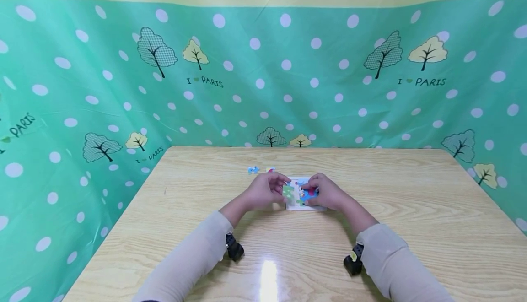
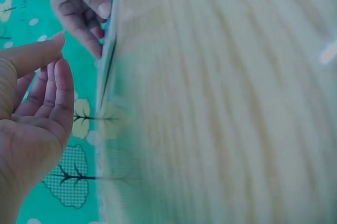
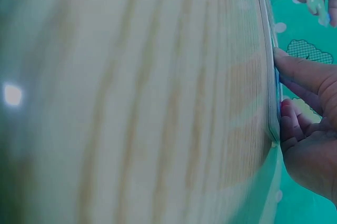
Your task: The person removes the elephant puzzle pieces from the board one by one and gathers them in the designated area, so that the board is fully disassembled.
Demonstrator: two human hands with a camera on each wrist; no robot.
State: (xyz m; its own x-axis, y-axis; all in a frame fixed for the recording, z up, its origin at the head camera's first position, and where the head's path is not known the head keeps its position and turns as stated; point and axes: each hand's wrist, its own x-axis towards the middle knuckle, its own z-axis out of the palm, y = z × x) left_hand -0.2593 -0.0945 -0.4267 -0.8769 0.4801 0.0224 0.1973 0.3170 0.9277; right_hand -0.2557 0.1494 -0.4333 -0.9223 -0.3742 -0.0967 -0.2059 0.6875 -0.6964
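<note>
Status: puzzle assembly in the tray (image 1: 306, 208), est. mid-way or later; exact pc. count can't be confirmed b/c my fingers cover part of the layout. Tray lies flat on the desk (image 1: 416, 196), directly btwn my two hands. Done: R side of tray carries a blue/red picture section (image 1: 311, 191), apparently seated, though its outer end is hidden under my R hand (image 1: 329, 193). Not done: a pale strip shows just L of that section, prob. bare tray floor. Outstanding pcs.: (1) green pc. w/ white dots (image 1: 288, 191), in my L hand (image 1: 265, 192), over the tray's L edge; (2) loose blue pc. (image 1: 253, 169), on desk beyond L hand; (3) loose red/yellow pc. (image 1: 270, 169), just beside it, nearer the tray; its near side may be hidden by my L hand. L hand state: thumb & fingertips brought together, clamped on the green pc.; R wrist view shows that pc. clear of the tray, tilted. R hand state: thumb & forefinger apart, other fingers bent, tips in contact w/ the picture section inside the tray. Whether R hand pinches a single pc. or only presses the section down: can't tell from any view. L wrist view: tray appears edge-on only, no pc. detail available.
</note>
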